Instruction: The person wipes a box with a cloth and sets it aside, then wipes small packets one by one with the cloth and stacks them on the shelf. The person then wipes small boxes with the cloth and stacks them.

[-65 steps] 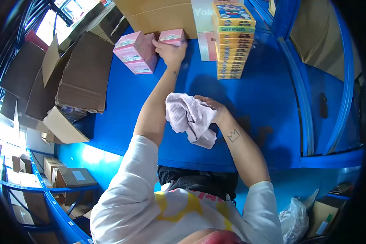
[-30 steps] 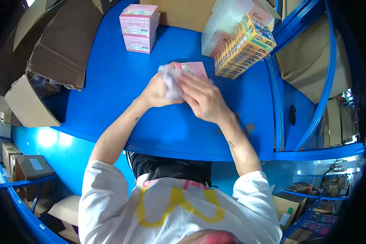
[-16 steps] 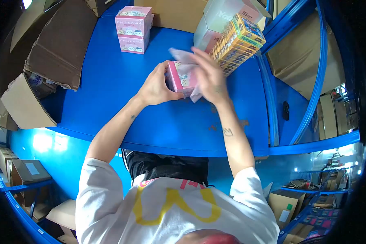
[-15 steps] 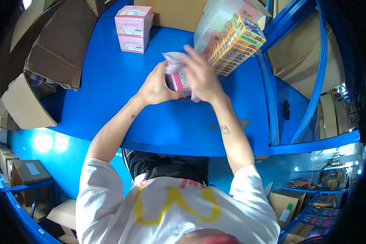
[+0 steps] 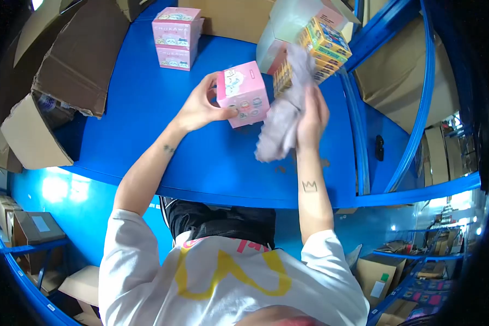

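Observation:
My left hand (image 5: 201,106) grips a pink box (image 5: 244,93) by its left side, thumb on the lower face. The box is tilted above the blue tabletop and shows cartoon figures on two faces. To its right, my right hand (image 5: 311,117) holds a greyish-lilac cloth (image 5: 283,115) that hangs off the palm side and is a little blurred. The cloth is apart from the box. Part of the fingers of my right hand is hidden behind the cloth.
Two similar pink boxes (image 5: 176,38) are stacked at the back left. Behind the cloth stands a stack of yellow boxes (image 5: 331,46), beside a pale carton (image 5: 285,24). An open cardboard box (image 5: 70,70) lies at left. A blue metal frame (image 5: 353,125) borders the right side.
My right hand has moved right with the cloth, off the pink box. The box has turned in my left hand and now shows its printed faces more fully.

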A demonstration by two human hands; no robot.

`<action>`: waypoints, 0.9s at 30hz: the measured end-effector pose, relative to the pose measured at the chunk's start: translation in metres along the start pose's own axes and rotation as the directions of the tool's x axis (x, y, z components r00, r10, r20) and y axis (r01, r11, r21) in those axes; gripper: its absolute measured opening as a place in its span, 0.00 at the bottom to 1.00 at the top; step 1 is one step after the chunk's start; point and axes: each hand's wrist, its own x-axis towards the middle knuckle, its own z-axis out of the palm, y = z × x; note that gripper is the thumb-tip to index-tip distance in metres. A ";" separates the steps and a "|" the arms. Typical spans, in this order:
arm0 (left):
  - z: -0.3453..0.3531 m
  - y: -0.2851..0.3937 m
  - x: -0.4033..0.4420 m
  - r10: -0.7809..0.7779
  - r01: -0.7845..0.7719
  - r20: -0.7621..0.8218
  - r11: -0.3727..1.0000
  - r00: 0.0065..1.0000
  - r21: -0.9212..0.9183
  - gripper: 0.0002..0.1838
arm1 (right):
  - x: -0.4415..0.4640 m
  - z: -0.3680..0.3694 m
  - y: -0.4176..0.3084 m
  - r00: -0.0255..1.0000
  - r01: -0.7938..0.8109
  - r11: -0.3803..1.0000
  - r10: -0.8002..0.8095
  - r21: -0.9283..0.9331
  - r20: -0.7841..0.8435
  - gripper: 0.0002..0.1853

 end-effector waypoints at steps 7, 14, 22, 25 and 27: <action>0.001 0.010 -0.010 0.006 -0.005 0.008 0.995 1.000 -0.098 0.52 | 0.001 0.044 0.018 0.817 0.459 0.869 -0.330 -0.187 0.473 0.26; -0.005 0.015 -0.007 0.064 -0.064 -0.002 0.997 0.998 -0.040 0.54 | 0.029 0.042 0.027 0.870 -0.207 0.968 0.115 0.143 0.479 0.29; -0.005 0.004 0.003 0.127 -0.082 -0.274 0.982 0.953 0.172 0.56 | 0.033 0.059 0.037 0.859 -0.186 0.982 0.150 0.026 0.489 0.29; 0.004 -0.005 0.005 0.167 -0.058 -0.411 0.963 0.896 0.265 0.55 | 0.021 0.063 0.056 0.906 -0.090 0.990 0.037 0.107 0.422 0.29; 0.012 -0.018 -0.001 0.225 -0.141 -0.390 0.962 0.893 0.232 0.48 | 0.018 0.066 0.069 0.964 -0.113 0.973 0.059 0.199 0.259 0.29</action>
